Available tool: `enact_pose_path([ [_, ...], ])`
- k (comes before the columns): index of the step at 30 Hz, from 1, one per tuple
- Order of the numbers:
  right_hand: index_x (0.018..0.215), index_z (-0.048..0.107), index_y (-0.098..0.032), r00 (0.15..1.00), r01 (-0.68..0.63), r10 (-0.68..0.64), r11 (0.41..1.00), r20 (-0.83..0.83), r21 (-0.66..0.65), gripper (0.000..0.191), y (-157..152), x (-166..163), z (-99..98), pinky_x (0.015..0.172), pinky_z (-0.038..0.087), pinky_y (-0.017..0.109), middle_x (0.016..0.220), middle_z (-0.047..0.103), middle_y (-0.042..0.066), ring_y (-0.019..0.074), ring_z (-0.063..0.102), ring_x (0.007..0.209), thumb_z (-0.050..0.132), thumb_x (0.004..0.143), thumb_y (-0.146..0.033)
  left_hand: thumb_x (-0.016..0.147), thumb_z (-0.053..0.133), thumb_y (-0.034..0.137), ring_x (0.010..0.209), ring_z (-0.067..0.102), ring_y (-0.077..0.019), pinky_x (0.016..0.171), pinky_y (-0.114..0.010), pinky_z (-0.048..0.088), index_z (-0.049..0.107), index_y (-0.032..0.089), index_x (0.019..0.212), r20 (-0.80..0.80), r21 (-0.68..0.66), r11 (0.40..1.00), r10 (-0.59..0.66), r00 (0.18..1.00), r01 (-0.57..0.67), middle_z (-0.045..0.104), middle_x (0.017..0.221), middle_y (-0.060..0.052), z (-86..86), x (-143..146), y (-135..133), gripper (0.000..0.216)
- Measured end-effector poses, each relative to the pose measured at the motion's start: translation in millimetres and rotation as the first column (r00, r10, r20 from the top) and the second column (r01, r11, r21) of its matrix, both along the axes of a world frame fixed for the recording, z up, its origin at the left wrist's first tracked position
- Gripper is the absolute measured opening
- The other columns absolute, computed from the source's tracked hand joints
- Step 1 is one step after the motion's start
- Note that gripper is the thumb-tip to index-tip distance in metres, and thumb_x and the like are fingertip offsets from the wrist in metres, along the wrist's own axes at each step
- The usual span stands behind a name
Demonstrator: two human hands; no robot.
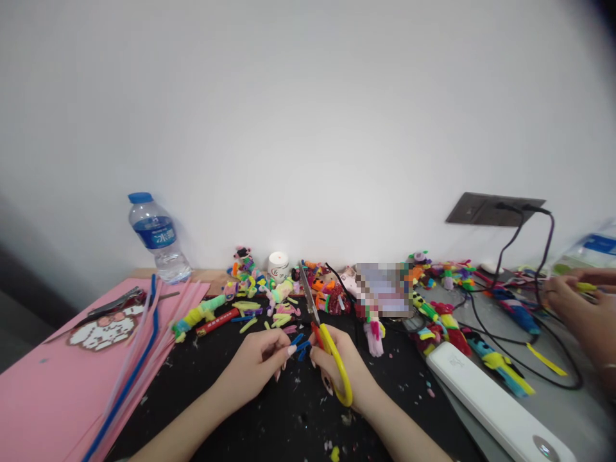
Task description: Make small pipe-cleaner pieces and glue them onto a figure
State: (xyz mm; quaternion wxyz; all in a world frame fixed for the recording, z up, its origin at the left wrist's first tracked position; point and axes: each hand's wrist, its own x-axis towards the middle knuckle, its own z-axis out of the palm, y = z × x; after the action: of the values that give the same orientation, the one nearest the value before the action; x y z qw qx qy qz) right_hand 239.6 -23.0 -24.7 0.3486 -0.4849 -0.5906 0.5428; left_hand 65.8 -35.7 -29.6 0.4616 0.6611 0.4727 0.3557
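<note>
My left hand [257, 362] pinches a short blue pipe cleaner piece [299, 348] between thumb and fingertips, above the black mat [231, 410]. Facing it, my right hand [353, 369] is closed around scissors [344, 378] with a yellow and red handle. Their blades point away from me, toward the wall. The right fingertips come close to the blue pieces; whether they touch them I cannot tell. Just beyond my hands lie cut yellow-green pipe cleaner pieces [283, 317], with pink and blue ones among them.
Pink sheet material [43, 378] with long pipe cleaners [128, 385] lies left, near a water bottle [156, 237]. Colourful fuzzy figures [332, 298] line the wall. At right are a white elongated device [495, 401], black cables [548, 385] and another person's hand [582, 314].
</note>
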Motion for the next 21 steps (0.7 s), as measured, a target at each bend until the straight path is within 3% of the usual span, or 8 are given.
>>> enact_pose_path([
  [5, 0.067, 0.05, -0.016, 0.997, 0.061, -0.063, 0.997, 0.037, 0.042, 0.005, 1.0, -1.0, -1.7, 0.037, 0.026, 0.016, 0.049, 0.043, -0.008, 0.0052, 0.035, 0.039, 0.054, 0.066, -0.015, 0.082, 0.048, 0.033, 0.048, 0.049, -0.011, 0.049, -0.021, 0.038, 0.048, 0.018, 0.061, -0.033, 0.004, 1.0, 0.0, 0.999, 0.001, 0.048, 0.055, 0.004, 0.3, -0.4, -0.1, 0.026],
  [9, 0.065, 0.045, -0.018, 0.99, 0.026, -0.037, 0.996, -0.138, -0.083, 0.029, 1.7, 1.4, -2.2, 0.029, 0.023, 0.016, 0.045, 0.04, -0.008, 0.004, 0.029, 0.03, 0.056, 0.074, -0.044, 0.083, 0.048, 0.033, 0.051, 0.052, -0.0122, 0.054, -0.023, 0.041, 0.052, 0.018, 0.063, -0.011, 0.062, 0.991, 0.121, 0.993, -0.121, 0.052, 0.055, 0.003, 1.9, -4.2, 4.2, 0.025],
  [11, 0.067, 0.044, -0.019, 0.949, -0.08, 0.016, 0.978, -0.316, -0.191, 0.042, 1.3, 3.1, -1.3, 0.027, 0.026, 0.016, 0.045, 0.041, -0.008, 0.0038, 0.027, 0.027, 0.045, 0.077, -0.06, 0.083, 0.048, 0.035, 0.053, 0.053, -0.0126, 0.055, -0.023, 0.042, 0.053, 0.018, 0.066, 0.036, 0.075, 0.973, 0.215, 0.976, -0.217, 0.053, 0.056, 0.003, 0.3, -7.4, 7.8, 0.024],
  [14, 0.072, 0.047, -0.018, 0.856, -0.308, 0.131, 0.906, -0.499, -0.29, 0.053, 0.2, 5.8, -1.0, 0.029, 0.032, 0.017, 0.054, 0.051, -0.003, 0.004, 0.033, 0.028, 0.034, 0.077, -0.069, 0.08, 0.051, 0.039, 0.057, 0.056, -0.0146, 0.054, -0.025, 0.046, 0.054, 0.017, 0.076, 0.15, 0.051, 0.934, 0.344, 0.927, -0.354, 0.057, 0.06, 0.002, -5.2, -12.1, 13.1, 0.022],
  [17, 0.074, 0.052, -0.016, 0.794, -0.48, 0.252, 0.819, -0.553, -0.316, 0.06, -1.1, 8.8, -2.9, 0.031, 0.032, 0.016, 0.058, 0.055, 0.0, 0.0047, 0.04, 0.03, 0.029, 0.078, -0.071, 0.075, 0.057, 0.043, 0.068, 0.063, -0.0184, 0.059, -0.03, 0.052, 0.056, 0.017, 0.088, 0.269, -0.033, 0.895, 0.438, 0.858, -0.446, 0.062, 0.072, 0.0, -8.8, -15.2, 16.6, 0.03],
  [21, 0.072, 0.057, -0.014, 0.792, -0.543, 0.321, 0.759, -0.519, -0.359, 0.063, -3.1, 13.1, -3.5, 0.03, 0.026, 0.013, 0.056, 0.055, 0.001, 0.005, 0.043, 0.03, 0.031, 0.077, -0.071, 0.072, 0.061, 0.044, 0.08, 0.067, -0.0216, 0.075, -0.037, 0.054, 0.057, 0.015, 0.085, 0.326, -0.103, 0.875, 0.479, 0.815, -0.473, 0.065, 0.084, -0.004, -6.8, -16.8, 18.4, 0.033],
])
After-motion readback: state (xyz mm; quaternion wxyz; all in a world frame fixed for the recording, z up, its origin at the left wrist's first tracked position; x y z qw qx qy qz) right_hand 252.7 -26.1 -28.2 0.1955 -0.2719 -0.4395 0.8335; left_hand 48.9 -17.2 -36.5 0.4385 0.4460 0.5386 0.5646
